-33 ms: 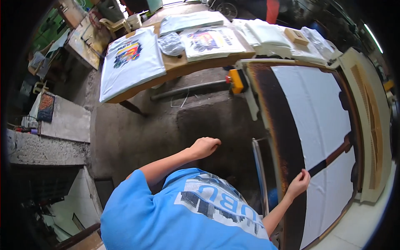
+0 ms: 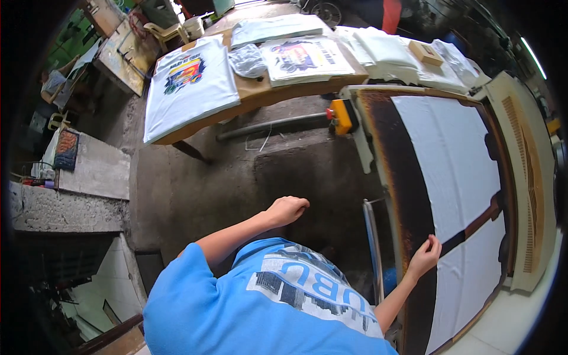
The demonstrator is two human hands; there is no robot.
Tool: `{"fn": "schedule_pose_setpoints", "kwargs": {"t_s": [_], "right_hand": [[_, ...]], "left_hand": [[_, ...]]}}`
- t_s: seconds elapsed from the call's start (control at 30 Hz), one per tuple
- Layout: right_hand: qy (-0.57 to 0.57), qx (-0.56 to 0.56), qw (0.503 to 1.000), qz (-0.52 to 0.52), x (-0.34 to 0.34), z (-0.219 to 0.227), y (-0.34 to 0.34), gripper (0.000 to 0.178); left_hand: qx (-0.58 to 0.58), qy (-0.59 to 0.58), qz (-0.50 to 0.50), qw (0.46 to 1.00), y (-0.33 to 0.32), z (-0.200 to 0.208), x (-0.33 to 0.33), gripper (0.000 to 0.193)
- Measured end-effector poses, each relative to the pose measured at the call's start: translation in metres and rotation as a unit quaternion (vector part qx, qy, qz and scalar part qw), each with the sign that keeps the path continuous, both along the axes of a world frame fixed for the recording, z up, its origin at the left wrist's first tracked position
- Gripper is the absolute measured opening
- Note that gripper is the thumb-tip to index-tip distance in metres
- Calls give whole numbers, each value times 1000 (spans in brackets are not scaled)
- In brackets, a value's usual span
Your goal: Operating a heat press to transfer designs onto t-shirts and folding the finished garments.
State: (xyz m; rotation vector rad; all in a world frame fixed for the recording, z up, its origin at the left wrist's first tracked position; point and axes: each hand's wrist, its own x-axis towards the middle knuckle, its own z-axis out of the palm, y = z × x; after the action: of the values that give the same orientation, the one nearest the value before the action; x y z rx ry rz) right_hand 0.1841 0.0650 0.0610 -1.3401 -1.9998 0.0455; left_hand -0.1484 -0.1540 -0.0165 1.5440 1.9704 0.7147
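My right hand [image 2: 423,259] reaches over the dark brown flat bed [image 2: 400,160] on the right. Its thumb and fingertips are pinched together at the left edge of the white fabric, by the gap between an upper piece [image 2: 455,160] and a lower piece [image 2: 464,287]. Whether a fabric corner is caught between them is too small to tell. Both pieces lie spread on the bed with slight wrinkles. Held in the air above the dark floor, my left hand [image 2: 287,211] is curled closed, with nothing visible in it.
Beyond the floor stands a brown table [image 2: 251,93] with printed white T-shirts [image 2: 171,109], a printed stack [image 2: 307,71] and a plastic bag [image 2: 247,61]. A yellow box with a red button [image 2: 341,116] and a metal bar [image 2: 373,251] flank the bed. A scorched cream panel [image 2: 520,171] borders its right.
The whole view has shifted slightly, so the table and bed sit a little farther right. Both hands keep nearly the same pose, and the fabric lies as before.
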Motion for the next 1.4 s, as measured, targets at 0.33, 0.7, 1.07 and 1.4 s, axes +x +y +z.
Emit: {"fn": "schedule_pose_setpoints", "kwargs": {"t_s": [0.33, 0.7, 1.07, 1.4], "right_hand": [[0, -13, 994, 108, -166, 24, 43, 10], [98, -16, 993, 63, -263, 12, 137, 13], [56, -16, 993, 102, -369, 32, 159, 11], [30, -89, 994, 49, -437, 19, 140, 11]], "left_hand": [[16, -26, 108, 994, -9, -29, -104, 19], [112, 44, 148, 982, 146, -2, -240, 16], [14, 230, 257, 939, 235, -101, -441, 44], [-55, 243, 54, 967, 263, -127, -456, 13]]}}
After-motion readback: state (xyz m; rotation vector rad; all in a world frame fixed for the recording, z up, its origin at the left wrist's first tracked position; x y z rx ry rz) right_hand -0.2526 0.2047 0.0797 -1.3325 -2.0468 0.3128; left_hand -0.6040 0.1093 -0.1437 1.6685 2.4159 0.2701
